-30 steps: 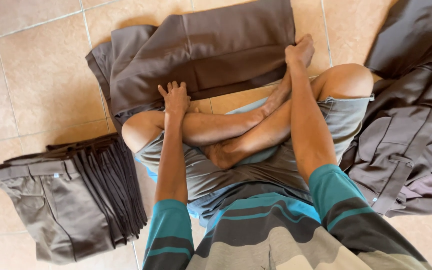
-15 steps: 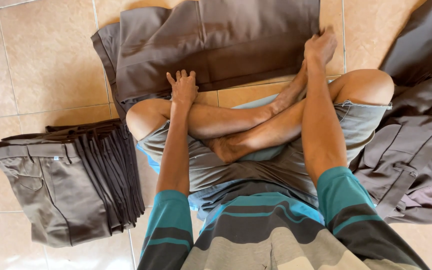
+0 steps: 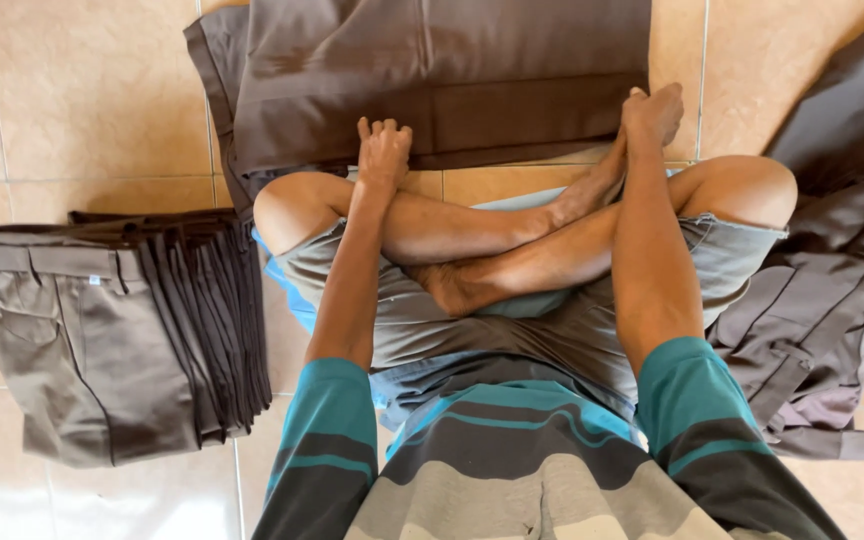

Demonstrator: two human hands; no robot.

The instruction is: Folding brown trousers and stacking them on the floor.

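Glossy beige floor tiles (image 3: pixel 92 90) — sunlit

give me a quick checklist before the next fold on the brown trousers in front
1. Left hand on the brown trousers, near edge: ok.
2. Right hand on the same edge: ok.
3. Trousers lie flat on the tiled floor: ok, though the far end is out of view.
4. Folded stack squared up on the left: ok.
5. Unfolded heap clear of the trousers: ok.
6. Grip closed on cloth: cannot tell.
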